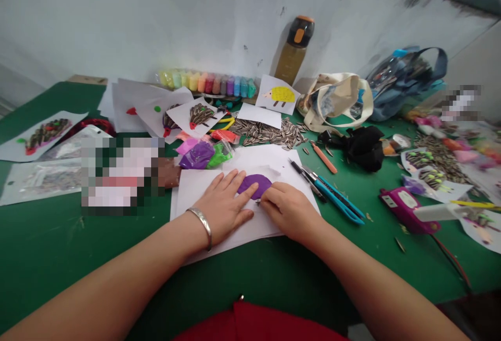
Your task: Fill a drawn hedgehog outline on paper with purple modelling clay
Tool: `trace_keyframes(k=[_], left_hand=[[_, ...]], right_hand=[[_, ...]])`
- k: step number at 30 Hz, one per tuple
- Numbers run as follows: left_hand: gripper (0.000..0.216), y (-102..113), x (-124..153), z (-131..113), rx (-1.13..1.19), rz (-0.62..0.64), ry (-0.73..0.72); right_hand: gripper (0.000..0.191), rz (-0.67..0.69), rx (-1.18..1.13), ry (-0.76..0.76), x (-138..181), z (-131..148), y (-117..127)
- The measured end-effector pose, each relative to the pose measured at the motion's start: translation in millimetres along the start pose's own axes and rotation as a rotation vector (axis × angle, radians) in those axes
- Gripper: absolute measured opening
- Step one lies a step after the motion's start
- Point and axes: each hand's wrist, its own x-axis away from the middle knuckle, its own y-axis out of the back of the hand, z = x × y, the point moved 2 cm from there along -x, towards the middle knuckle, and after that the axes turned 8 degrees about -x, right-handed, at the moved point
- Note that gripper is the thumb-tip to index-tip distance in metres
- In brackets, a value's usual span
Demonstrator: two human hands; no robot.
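Note:
A flattened purple modelling-clay shape (256,185) with a rounded upper edge lies on white paper (235,161) in front of me. My left hand (225,205), a silver bracelet at its wrist, rests flat on the paper with fingers spread, the tips on the purple clay. At the clay's right edge, my right hand (287,208) has its fingers curled and pinched together near the paper. A small dark bit shows by its fingertips; whatever the pinch holds is hidden.
Blue tweezers (338,195) and pens lie right of the paper, with an orange-handled tool (324,157) behind them. Purple, pink and green clay packs (198,153) sit behind left. Sunflower seeds (270,131), a clay set (211,84) and a bottle (293,51) stand farther back.

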Motion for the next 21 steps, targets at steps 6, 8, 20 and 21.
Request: trace_keyframes(k=[6, 8, 20, 21], left_hand=[[0.058, -1, 0, 0, 0.005, -0.003, -0.005], [0.058, -1, 0, 0, 0.01, -0.007, -0.006], [0.058, -5, -1, 0, 0.013, -0.058, -0.011], [0.058, -6, -1, 0, 0.012, -0.057, -0.012]], right_hand=[[0.02, -0.041, 0.068, -0.046, -4, 5, -2], [0.019, -0.05, 0.066, -0.052, -4, 6, -2], [0.019, -0.089, 0.108, -0.113, -2, 19, -7], [0.019, -0.095, 0.105, -0.117, -2, 20, -7]])
